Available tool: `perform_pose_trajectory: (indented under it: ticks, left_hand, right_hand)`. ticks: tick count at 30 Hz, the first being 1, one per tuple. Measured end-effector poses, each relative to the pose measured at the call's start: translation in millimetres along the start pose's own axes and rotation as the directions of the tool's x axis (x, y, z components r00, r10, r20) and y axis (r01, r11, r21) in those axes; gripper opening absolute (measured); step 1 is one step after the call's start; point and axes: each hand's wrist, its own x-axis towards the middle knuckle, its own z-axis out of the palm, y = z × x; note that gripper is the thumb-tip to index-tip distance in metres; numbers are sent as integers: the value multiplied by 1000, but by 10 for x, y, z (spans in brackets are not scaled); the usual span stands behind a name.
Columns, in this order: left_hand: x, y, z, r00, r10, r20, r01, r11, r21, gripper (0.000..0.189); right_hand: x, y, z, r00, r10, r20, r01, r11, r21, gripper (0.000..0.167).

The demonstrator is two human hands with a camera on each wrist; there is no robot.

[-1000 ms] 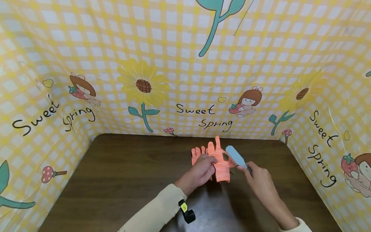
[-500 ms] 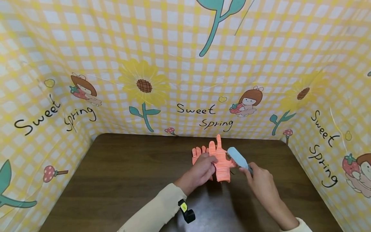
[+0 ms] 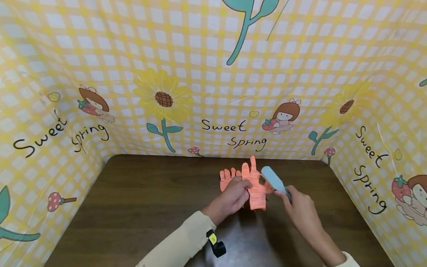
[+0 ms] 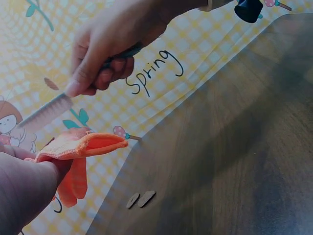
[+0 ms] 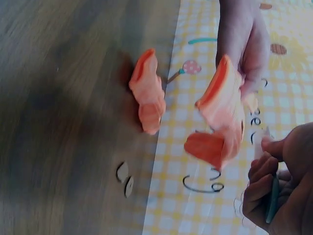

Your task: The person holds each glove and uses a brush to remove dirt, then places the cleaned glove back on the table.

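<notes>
An orange knitted glove is held up above the table by my left hand, whose thumb and fingers pinch its side. My right hand grips the handle of a light blue brush. The brush head slants over the glove's right edge in the head view. In the left wrist view, pale bristles face down beside the glove; I cannot tell whether they touch it. Another orange glove lies on the table, partly hidden behind my left hand in the head view.
Two small flat brown pieces lie on the dark wooden table. A yellow checked cloth encloses the back and sides of the table. A black strap device sits on the left sleeve.
The brush dips slightly, then lifts a little, with small shifts along the glove's right edge. The glove flexes and moves slightly right. Both hands keep their holds.
</notes>
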Motion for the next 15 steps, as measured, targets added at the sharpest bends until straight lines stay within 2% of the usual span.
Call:
perform_pose_trajectory:
  ticks: [4, 10, 15]
  left_hand:
    - [-16, 1, 24, 1000, -4, -16, 4, 1000, 7, 21]
    - [-53, 25, 34, 1000, -7, -4, 7, 1000, -1, 23]
    - [-67, 10, 34, 1000, 5, 11, -4, 1000, -24, 47]
  right_hand:
    - [-10, -65, 61, 998, -62, 12, 63, 998, -29, 26]
    - [-17, -47, 76, 996, -80, -32, 77, 993, -85, 24]
    - [-20, -28, 64, 996, -83, -39, 79, 993, -91, 26]
